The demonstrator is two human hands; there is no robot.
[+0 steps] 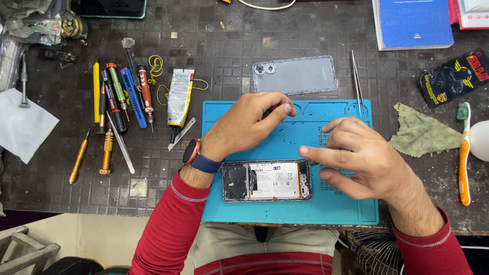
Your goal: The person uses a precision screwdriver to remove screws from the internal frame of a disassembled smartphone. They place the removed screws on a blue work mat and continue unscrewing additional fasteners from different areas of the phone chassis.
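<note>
Head view: phone (266, 181) lies on the blue mat (290, 214), long axis left-right, camera end left. Its back cover (295, 75) is already off, lying beyond the mat; battery and board still sit inside. Left hand (244, 125) hovers loosely curled, empty; right hand (356, 158) holds nothing, fingers extended toward the phone's right end.

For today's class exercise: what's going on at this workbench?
A person in red sleeves works over an opened phone lying on a blue mat. The left hand rests above it; the right hand points a finger at the phone's top edge. The clear back cover and tweezers lie nearby.
</note>
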